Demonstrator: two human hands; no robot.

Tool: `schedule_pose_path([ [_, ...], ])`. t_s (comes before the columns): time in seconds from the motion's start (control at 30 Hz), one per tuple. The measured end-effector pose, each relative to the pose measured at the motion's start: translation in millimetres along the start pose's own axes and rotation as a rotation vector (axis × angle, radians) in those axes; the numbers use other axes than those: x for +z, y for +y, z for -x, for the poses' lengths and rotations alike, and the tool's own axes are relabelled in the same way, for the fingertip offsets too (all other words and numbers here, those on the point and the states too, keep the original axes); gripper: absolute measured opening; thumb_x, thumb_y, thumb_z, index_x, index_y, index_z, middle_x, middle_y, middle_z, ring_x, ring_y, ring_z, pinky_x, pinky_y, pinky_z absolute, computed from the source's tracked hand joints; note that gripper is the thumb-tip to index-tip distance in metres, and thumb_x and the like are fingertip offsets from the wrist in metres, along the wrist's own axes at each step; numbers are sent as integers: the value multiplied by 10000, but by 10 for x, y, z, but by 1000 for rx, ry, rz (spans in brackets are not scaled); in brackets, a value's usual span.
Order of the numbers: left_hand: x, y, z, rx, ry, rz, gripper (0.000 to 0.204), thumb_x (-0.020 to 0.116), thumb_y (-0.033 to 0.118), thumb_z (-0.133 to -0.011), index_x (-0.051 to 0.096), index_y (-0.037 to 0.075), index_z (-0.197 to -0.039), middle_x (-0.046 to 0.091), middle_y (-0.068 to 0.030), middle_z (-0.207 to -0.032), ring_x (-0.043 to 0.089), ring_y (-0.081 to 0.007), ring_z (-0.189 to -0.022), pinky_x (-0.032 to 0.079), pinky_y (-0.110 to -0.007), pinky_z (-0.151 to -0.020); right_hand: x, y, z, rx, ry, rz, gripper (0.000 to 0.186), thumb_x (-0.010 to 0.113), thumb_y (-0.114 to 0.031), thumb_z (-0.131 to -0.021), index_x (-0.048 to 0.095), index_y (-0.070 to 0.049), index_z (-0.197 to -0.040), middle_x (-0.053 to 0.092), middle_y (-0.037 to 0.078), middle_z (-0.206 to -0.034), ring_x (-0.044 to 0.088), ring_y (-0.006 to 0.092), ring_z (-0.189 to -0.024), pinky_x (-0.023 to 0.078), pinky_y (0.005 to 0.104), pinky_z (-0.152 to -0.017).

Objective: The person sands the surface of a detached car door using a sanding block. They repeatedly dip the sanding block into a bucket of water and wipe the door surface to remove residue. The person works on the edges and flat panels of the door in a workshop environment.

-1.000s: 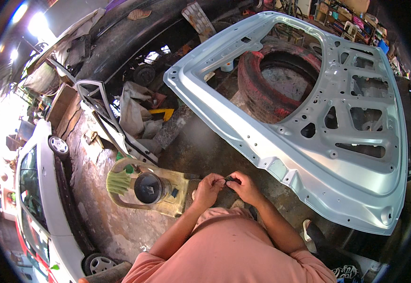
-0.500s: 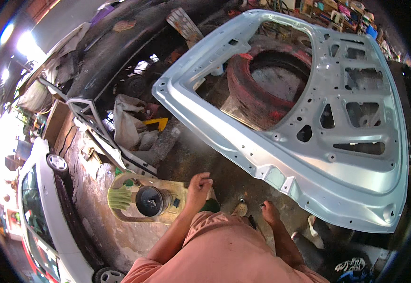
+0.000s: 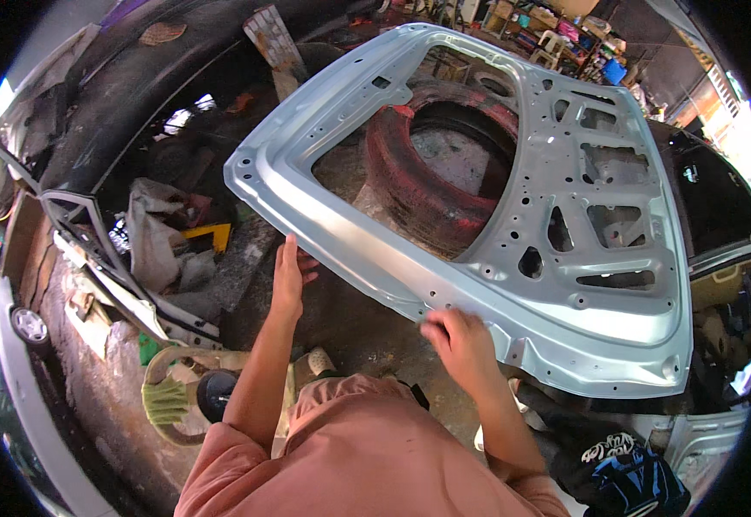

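Messy, stained floor (image 3: pixel 117 405) spreads all around, with a white car (image 3: pixel 0 379) on the far left and a pale plastic chair (image 3: pixel 153 396) low on the left. Big and silver-blue, the car panel (image 3: pixel 367 250) is in front of the person, full of holes, with a red and black tire (image 3: pixel 393 164) showing through its biggest hole. Half a second ago, both hands were well apart from the panel. Now they are up by its near edge, so the panel looks like the thing being worked on. The left hand (image 3: pixel 289 280) is wide, fingers up, right by the edge near the panel's left corner. The right hand (image 3: pixel 463 345) is bent and narrow, in front of the same edge, farther right. I cannot tell if it holds something small, or if either hand is touching the metal.
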State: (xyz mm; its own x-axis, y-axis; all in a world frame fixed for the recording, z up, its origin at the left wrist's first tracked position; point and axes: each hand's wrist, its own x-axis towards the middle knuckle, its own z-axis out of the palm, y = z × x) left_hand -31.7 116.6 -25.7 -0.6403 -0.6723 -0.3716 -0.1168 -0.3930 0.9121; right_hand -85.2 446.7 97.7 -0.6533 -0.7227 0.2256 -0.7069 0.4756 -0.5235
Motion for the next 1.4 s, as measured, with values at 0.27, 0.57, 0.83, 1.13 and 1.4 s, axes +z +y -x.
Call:
schedule_pose_path([
  [0.27, 177, -37, -497, 11, -48, 206, 817, 544, 600, -1072, 405, -4, -1604, 560, -155, -1500, 545, -270, -1355, 430, -422, -1130, 134, 261, -631, -71, -37, 495, 217, 770, -233, -928, 641, -97, -1035, 648, 95, -1023, 661, 324, -1020, 540, 468, -871],
  [0.57, 177, -1, -414, 37, -102, 399, 699, 549, 482, -1112, 446, -33, -1572, 565, -167, -1519, 523, -264, -1401, 382, -377, -1182, 1000, -229, -2007, -77, -111, 241, 288, 794, -268, -907, 620, -78, -1037, 647, 123, -1048, 659, 384, -1025, 538, 503, -864],
  [0.83, 138, 32, -402, 44, -39, 252, 693, 513, 476, -1120, 430, -32, -1584, 560, -191, -1526, 526, -287, -1405, 386, -389, -1181, 809, 8, -1599, -117, -31, 248, 237, 803, -226, -906, 622, -73, -920, 647, 123, -938, 674, 360, -921, 546, 488, -768],
  [1.13, 200, 34, -339, 58, -62, 259, 627, 496, 430, -1123, 473, -23, -1555, 604, -176, -1469, 569, -274, -1344, 416, -394, -1150, 1136, -232, -2369, -192, -183, 169, 254, 730, -281, -966, 605, -63, -1000, 655, 131, -982, 666, 394, -947, 526, 521, -791],
  [1.4, 88, 151, -304, 23, -40, 183, 660, 540, 514, -1111, 510, -3, -1520, 616, -156, -1429, 556, -250, -1297, 409, -390, -1132, 1831, -725, -3282, -225, -159, 71, 240, 728, -254, -964, 597, -57, -1005, 655, 145, -1011, 661, 409, -959, 523, 521, -813],
])
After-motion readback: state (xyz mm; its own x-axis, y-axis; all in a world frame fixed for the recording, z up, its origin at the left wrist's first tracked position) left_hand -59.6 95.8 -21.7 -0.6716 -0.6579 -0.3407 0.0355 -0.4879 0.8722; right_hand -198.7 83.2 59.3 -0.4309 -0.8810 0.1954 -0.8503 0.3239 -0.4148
